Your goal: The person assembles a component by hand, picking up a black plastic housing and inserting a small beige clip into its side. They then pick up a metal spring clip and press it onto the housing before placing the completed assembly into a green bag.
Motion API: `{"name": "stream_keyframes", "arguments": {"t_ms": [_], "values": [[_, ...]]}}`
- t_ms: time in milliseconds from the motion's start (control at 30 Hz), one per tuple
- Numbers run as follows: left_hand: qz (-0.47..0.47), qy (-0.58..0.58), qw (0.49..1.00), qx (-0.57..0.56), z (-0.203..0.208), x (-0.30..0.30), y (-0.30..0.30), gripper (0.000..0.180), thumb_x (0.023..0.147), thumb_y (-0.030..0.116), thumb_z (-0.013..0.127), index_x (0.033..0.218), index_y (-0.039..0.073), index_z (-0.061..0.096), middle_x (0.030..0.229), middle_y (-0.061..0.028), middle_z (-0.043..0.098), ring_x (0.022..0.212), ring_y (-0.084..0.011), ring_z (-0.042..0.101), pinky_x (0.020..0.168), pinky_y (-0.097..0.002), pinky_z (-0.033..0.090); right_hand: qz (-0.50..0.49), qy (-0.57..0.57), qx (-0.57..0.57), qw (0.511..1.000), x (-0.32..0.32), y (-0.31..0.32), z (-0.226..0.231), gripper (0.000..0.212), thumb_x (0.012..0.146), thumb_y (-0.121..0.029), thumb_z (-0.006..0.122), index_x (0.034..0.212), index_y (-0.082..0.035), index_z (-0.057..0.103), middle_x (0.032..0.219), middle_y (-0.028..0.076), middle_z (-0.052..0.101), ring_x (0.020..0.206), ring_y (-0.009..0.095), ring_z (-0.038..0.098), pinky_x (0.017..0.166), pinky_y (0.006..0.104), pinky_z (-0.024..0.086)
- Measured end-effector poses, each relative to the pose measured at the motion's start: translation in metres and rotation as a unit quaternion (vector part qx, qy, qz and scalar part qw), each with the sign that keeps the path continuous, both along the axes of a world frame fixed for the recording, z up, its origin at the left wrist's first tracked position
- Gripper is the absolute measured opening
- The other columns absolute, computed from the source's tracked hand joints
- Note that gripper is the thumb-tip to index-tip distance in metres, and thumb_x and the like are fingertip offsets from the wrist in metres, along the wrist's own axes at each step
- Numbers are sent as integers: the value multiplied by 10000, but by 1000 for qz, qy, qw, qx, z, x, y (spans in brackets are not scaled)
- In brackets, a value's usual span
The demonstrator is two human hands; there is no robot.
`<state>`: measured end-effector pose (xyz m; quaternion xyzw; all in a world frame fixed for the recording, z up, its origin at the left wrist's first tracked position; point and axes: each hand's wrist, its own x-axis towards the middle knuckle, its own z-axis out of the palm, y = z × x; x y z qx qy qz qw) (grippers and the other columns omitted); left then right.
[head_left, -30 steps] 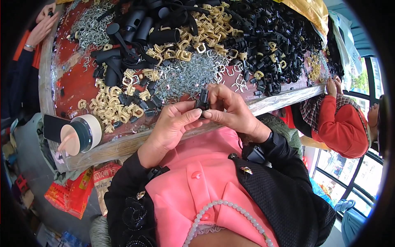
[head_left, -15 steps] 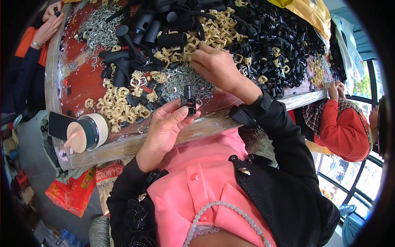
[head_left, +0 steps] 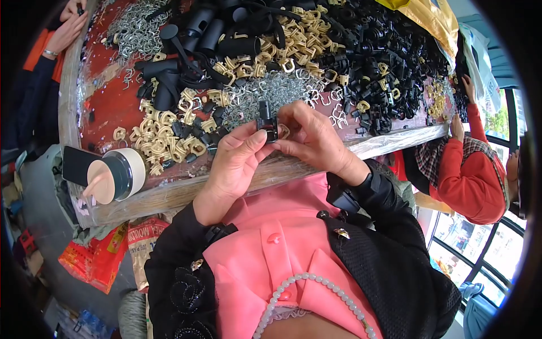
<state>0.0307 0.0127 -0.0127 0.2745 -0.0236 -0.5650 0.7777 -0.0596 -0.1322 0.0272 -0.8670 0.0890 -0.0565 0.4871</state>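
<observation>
My left hand (head_left: pixel 238 158) pinches a small black plastic part (head_left: pixel 267 120) upright between thumb and fingers, above the table's near edge. Against its right side is my right hand (head_left: pixel 316 140), thumb and forefinger closed on a small beige plastic clip (head_left: pixel 284 131), mostly hidden by the fingers. The clip is at the black part; whether it sits inside cannot be made out. Just beyond the hands lie a heap of bent metal wire pieces (head_left: pixel 251 101) and a pile of beige clips (head_left: pixel 164 141) mixed with small black pieces.
Black tubes (head_left: pixel 212 38) and a large heap of black parts (head_left: pixel 367 62) cover the far table. A lidded jar (head_left: pixel 125 169) and a dark phone (head_left: pixel 81 165) stand at the left corner. Co-workers' hands (head_left: pixel 66 38) show at far left, a red sleeve (head_left: pixel 471 183) at right.
My right hand has come back from the beige clips to the black part, bringing a clip. The left hand still holds the part, slightly farther right. The co-worker at right has reached out an arm.
</observation>
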Motion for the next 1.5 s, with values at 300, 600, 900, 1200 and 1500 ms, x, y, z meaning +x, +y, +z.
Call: {"name": "stream_keyframes", "arguments": {"t_ms": [300, 600, 900, 1200, 1500], "values": [[-29, 7, 1000, -6, -2, -1, 1, 228, 798, 94, 559, 1004, -4, 541, 958, -76, 583, 901, -138, 546, 824, -278, 437, 53, 69, 325, 942, -17, -17, -21, 213, 816, -114, 557, 964, -4, 450, 854, -4, 500, 794, 46, 465, 688, 196, 384], [-39, 22, 999, 9, -3, -2, 1, 225, 792, 76, 561, 1003, -1, 543, 949, -77, 587, 875, -134, 555, 811, -258, 443, 27, 105, 237, 965, -19, -13, -11, 180, 818, -120, 553, 928, -15, 456, 830, 5, 519, 764, 58, 486, 642, 198, 391], [-31, 9, 998, 50, 1, -3, 1, 222, 785, 62, 565, 999, 6, 543, 952, -89, 587, 856, -167, 576, 752, -252, 478, -16, -25, 252, 967, -24, -12, -8, 170, 856, -180, 495, 864, -12, 473, 750, 25, 529, 584, 59, 471, 503, 179, 363], [-41, 13, 998, 40, 3, -7, 4, 259, 763, 101, 611, 1003, 18, 556, 908, -58, 602, 804, -145, 586, 719, -234, 479, -4, -11, 281, 960, -14, 2, 0, 187, 874, -199, 464, 848, -15, 487, 654, -16, 466, 514, 24, 379, 440, 165, 285], [-77, -6, 995, 58, 1, -3, 5, 255, 770, 136, 607, 985, 5, 563, 901, -70, 600, 773, -171, 600, 682, -220, 492, -42, -30, 334, 941, -13, 11, 2, 154, 861, -182, 493, 842, -30, 479, 677, -41, 457, 577, 9, 380, 487, 160, 300]]}}
